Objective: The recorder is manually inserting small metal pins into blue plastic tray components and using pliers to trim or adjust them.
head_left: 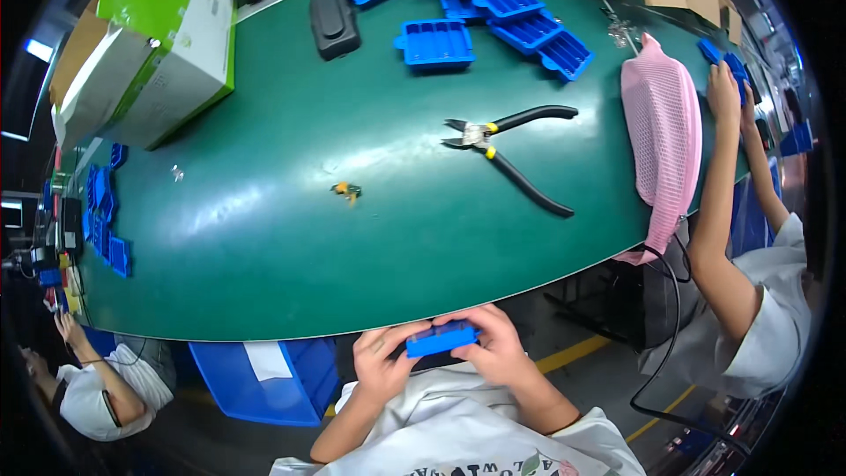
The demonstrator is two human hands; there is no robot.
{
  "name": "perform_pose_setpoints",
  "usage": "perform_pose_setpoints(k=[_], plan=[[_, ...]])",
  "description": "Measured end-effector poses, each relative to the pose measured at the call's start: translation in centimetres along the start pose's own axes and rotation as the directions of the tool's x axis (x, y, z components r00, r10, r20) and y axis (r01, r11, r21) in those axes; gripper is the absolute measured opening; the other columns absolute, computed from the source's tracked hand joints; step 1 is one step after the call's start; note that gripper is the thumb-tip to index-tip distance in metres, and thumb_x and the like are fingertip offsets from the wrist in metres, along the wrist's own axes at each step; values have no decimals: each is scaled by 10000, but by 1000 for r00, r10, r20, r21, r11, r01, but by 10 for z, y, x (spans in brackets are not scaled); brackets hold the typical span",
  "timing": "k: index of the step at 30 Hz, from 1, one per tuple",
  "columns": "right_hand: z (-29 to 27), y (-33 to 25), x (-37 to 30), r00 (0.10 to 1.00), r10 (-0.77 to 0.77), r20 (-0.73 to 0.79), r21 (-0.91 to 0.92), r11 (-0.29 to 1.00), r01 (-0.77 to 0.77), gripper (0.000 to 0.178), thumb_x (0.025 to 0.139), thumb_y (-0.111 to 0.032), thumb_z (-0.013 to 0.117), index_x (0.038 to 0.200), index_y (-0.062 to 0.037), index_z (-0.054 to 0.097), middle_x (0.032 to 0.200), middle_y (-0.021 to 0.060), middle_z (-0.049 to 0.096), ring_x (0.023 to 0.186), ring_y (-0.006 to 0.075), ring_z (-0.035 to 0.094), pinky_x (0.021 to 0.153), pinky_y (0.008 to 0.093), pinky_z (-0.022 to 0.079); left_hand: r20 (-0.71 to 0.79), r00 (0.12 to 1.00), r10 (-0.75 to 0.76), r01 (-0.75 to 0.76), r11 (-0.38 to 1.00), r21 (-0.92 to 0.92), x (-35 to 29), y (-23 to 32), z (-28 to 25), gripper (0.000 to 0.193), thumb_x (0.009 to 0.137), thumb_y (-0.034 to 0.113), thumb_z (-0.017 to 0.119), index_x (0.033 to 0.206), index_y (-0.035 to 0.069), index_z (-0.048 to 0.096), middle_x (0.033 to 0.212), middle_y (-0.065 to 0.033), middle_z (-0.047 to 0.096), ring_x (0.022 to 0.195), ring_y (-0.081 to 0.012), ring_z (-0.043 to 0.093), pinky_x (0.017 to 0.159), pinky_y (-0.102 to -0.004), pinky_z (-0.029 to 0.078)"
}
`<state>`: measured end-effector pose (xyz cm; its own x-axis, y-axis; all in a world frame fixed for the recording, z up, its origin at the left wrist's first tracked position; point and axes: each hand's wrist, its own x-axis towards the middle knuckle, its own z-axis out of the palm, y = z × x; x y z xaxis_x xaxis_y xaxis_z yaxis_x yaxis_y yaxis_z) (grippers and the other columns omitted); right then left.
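At the near edge of the green table, a small blue plastic tray is held between my two hands, just in front of my body. My left hand grips its left end, and my right hand has its right end, fingers along the far side. It looks like the blue compartment trays lying in a loose pile at the far side. Side-cutting pliers with black handles lie with handles spread, jaws pointing left. Left of them rests a small yellow and green scrap.
A black case lies beside the tray pile. A green and white carton stands far left, more blue trays below it. A pink mesh bag sits right, near a co-worker's hands. A blue bin is below the table edge.
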<state>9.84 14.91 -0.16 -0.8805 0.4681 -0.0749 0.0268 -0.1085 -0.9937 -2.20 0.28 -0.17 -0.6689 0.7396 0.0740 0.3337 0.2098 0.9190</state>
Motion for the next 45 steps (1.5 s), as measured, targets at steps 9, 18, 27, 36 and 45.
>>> perform_pose_setpoints(k=[9, 18, 27, 36, 45], plan=[[21, 18, -3, 972, 47, -230, 169, 986, -7, 603, 804, -502, 730, 1114, 0, 602, 1051, 51, 582, 937, 127, 542, 798, 276, 419, -10, 997, -73, 71, 988, -139, -11, -28, 15, 359, 720, 94, 791, 1052, 18, 678, 1041, -122, 678, 992, -270, 635, 906, -372, 457], [34, 22, 13, 921, -6, -390, 42, 999, 24, 711, 748, -712, 634, 885, -15, 641, 798, 1, 597, 739, 109, 537, 643, 264, 414, 34, 955, -296, 246, 719, -650, -11, -21, 39, 782, 754, 563, 740, 1241, -10, 525, 1241, -100, 554, 1140, -210, 532, 974, -379, 426], [36, 44, -2, 912, -29, -409, 124, 988, 86, 525, 811, -489, 730, 975, 7, 670, 915, 49, 655, 808, 144, 589, 720, 290, 466, -206, 935, -289, 86, 747, -659, -12, -30, 59, 613, 803, 496, 729, 1134, -2, 595, 1103, -66, 613, 1017, -200, 592, 901, -378, 481], [18, 26, -9, 988, -120, -102, -6, 993, 120, 314, 817, -228, 727, 1021, -3, 645, 958, 125, 686, 857, 264, 663, 765, 326, 500, 22, 991, -134, 128, 874, -468, -22, -19, 28, 657, 883, 571, 569, 1146, -31, 578, 984, -72, 597, 869, -135, 551, 749, -291, 444], [15, 15, 1, 988, -74, -139, -67, 996, 65, 254, 803, -199, 723, 940, 7, 664, 795, 119, 657, 655, 236, 618, 611, 299, 466, 124, 959, -253, 263, 648, -714, -27, -24, 41, 677, 880, 561, 573, 1185, -41, 520, 1090, -71, 598, 972, -150, 577, 824, -309, 470]])
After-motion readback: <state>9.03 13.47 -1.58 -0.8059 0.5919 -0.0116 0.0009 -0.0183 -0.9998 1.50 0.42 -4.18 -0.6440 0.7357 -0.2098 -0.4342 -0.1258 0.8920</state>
